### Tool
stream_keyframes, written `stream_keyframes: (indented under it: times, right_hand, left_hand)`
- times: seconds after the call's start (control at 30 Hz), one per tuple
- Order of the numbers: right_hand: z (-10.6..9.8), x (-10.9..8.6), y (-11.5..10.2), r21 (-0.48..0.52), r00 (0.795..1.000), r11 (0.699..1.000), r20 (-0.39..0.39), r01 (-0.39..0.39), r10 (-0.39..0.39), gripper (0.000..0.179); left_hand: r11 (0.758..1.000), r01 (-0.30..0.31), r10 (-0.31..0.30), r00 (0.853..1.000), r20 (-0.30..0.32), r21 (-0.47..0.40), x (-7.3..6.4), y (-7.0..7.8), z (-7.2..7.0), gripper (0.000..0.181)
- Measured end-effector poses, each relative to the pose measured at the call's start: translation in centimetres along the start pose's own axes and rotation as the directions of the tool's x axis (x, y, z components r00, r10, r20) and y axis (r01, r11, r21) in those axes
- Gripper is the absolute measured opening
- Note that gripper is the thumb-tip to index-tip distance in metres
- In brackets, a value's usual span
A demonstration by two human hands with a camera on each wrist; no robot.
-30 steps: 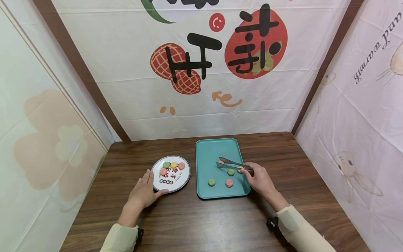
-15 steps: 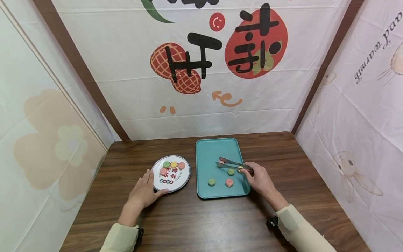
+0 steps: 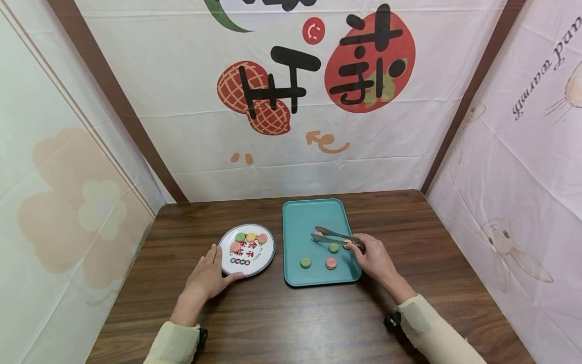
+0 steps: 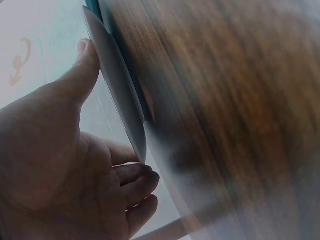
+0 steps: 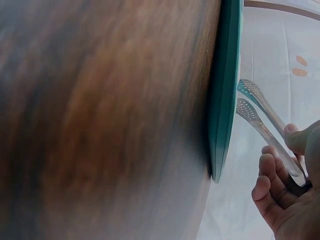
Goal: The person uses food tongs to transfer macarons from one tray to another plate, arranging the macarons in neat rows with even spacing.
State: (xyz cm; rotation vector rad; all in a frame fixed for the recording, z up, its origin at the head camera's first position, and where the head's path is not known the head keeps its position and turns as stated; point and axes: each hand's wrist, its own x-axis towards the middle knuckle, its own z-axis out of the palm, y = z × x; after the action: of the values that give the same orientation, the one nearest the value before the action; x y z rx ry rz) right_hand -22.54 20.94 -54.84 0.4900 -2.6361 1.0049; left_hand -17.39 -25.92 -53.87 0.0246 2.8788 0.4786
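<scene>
My left hand (image 3: 203,278) rests against the left rim of a round white plate (image 3: 262,259), thumb and fingers spread along its edge. On the plate sit a green macaron (image 3: 240,237), a yellow macaron (image 3: 251,237) and two pink ones. My right hand (image 3: 376,259) holds metal tongs (image 3: 338,241) over the right side of a teal tray (image 3: 309,215). The tongs' arms stand apart, with a pink macaron (image 3: 319,233) between their tips; whether they touch it, I cannot tell. In the right wrist view, the tongs (image 5: 272,140) lie between thumb and fingers.
Other macarons lie in the tray: a green one (image 3: 334,248), a partly hidden yellow one (image 3: 347,244), another green (image 3: 305,263) and a pink (image 3: 331,263). Both plate and tray stand on a dark wooden table (image 3: 291,323). Printed white cloth (image 3: 182,141) hangs behind and on both sides.
</scene>
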Motion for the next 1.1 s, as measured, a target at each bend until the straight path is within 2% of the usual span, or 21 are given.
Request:
stream_keyframes:
  times: [0.27, 1.1]
  right_hand:
    - [0.4, 0.1, -0.2, 0.007, 1.0, 1.0, 0.012, 0.004, -0.004, 0.031]
    - [1.4, 0.7, -1.1, 0.058, 0.995, 0.993, -0.009, 0.102, -0.102, 0.028]
  left_hand:
    - [1.0, 0.011, -0.011, 1.0, 0.004, 0.002, -0.3, 0.3, -0.2, 0.123]
    - [1.0, 0.02, -0.02, 1.0, 0.001, -0.001, -0.4, 0.4, -0.2, 0.124]
